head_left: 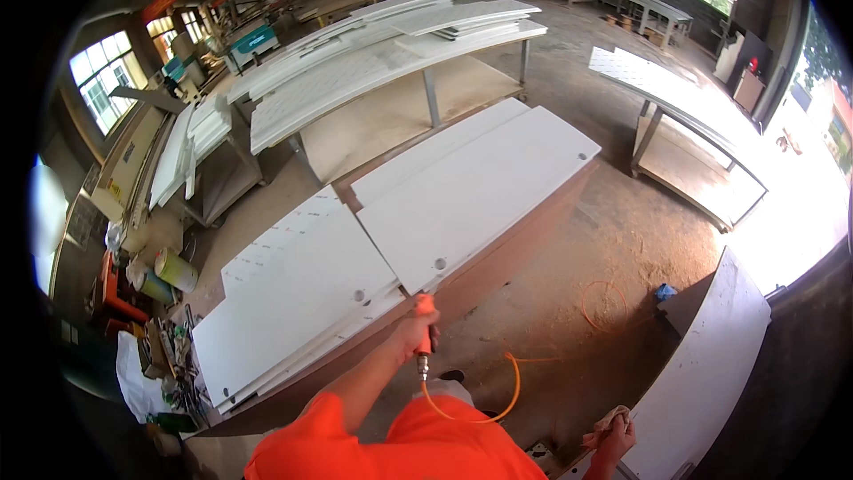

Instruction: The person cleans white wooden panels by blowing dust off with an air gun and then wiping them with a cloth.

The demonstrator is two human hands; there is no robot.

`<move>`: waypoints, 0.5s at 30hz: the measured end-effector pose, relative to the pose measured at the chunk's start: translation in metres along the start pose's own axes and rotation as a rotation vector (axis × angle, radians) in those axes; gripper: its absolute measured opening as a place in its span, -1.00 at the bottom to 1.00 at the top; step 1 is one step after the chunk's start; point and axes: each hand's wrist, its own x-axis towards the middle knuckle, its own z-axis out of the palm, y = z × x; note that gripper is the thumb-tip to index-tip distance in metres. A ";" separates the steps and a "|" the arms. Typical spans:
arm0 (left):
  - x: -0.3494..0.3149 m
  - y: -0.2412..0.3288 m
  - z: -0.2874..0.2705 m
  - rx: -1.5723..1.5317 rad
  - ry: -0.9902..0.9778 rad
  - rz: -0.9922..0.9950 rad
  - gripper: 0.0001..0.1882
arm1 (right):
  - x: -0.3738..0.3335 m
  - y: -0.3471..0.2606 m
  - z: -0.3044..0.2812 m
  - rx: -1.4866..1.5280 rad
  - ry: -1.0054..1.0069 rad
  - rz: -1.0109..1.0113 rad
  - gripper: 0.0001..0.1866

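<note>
Left hand [414, 327] tight around an orange air tool [426, 331] by white boards [471, 191], right hand [616, 434] gripping a rag [604, 424]

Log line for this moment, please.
left hand: grips orange air tool at white panel edge | right hand: holds rag near leaning board

Two hands [414, 327], one orange air tool [426, 324], one orange hose [498, 396], one rag [607, 427].
</note>
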 end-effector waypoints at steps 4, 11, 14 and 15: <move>-0.028 0.028 0.038 0.258 -0.378 0.119 -0.65 | -0.045 -0.016 0.141 0.041 -0.253 -0.010 -0.92; 0.013 0.048 -0.128 -0.381 0.100 0.249 -0.61 | -0.150 0.029 0.240 -0.048 -0.477 -0.033 -0.89; -0.034 0.004 -0.270 -0.398 0.457 0.319 -0.60 | -0.194 0.055 0.224 -0.162 -0.418 0.017 -0.90; -0.065 -0.015 -0.322 -0.440 0.587 0.288 -0.59 | -0.202 0.076 0.210 -0.166 -0.409 0.069 -0.90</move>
